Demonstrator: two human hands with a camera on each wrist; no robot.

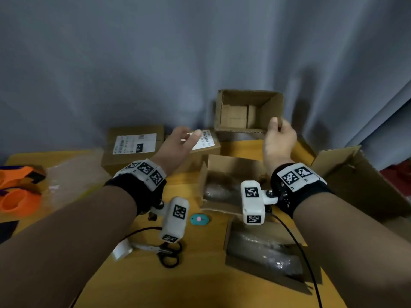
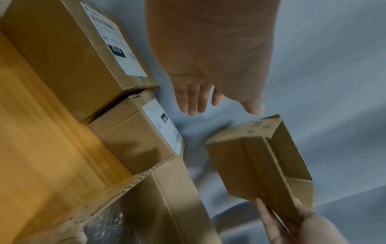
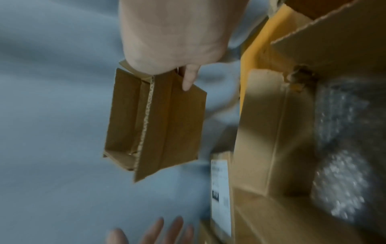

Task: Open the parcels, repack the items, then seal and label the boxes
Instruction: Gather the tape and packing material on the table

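Grey curtain fabric (image 1: 155,63) is hanging behind a yellow bench (image 1: 200,281). Above the far bench edge, an empty open box (image 1: 249,112) is being held in the air, its opening facing the head camera. The right hand (image 1: 280,138) is gripping it by the near right corner, thumb inside the wall and fingers outside. The left hand (image 1: 178,145) is reaching toward the box with fingers straight and spread, holding nothing. Two sealed parcels with white labels, a larger parcel (image 1: 133,147) and a smaller parcel (image 1: 206,145), are sitting under the left hand. Two opened boxes containing bubble-wrapped items, a far one (image 1: 222,185) and a near one (image 1: 264,256), are lying nearer the person. Scissors (image 1: 164,252) and an orange tape dispenser (image 1: 17,187) are lying to the left.
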